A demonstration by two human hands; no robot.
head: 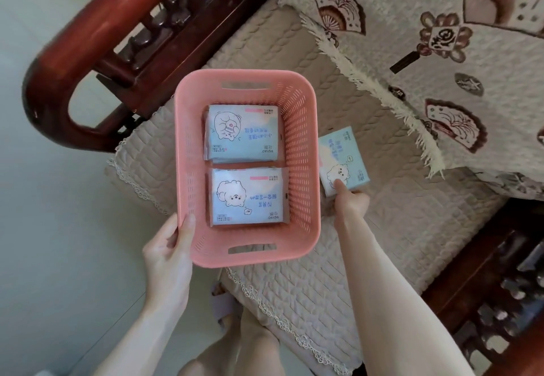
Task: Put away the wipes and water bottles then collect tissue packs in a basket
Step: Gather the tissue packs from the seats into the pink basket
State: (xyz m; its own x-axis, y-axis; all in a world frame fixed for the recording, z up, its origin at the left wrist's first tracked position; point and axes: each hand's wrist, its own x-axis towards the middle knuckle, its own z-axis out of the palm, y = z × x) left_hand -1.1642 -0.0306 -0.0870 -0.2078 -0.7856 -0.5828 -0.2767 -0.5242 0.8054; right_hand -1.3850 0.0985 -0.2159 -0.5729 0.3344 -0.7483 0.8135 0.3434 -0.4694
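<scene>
A pink plastic basket (303,152) rests over the front edge of a quilted sofa seat. Two light-blue tissue packs lie flat inside it, one at the far end (243,134) and one at the near end (248,196). My left hand (169,246) grips the basket's near-left corner, thumb over the rim. A third tissue pack (343,159) sits on the seat just right of the basket. My right hand (350,203) holds its near edge, thumb on top and fingers underneath.
The beige quilted seat cover (382,243) has a lace edge. A patterned fringed throw (441,51) covers the backrest at right. Dark red carved wooden armrests (88,51) stand at upper left and lower right. My legs and a slipper (223,308) are below.
</scene>
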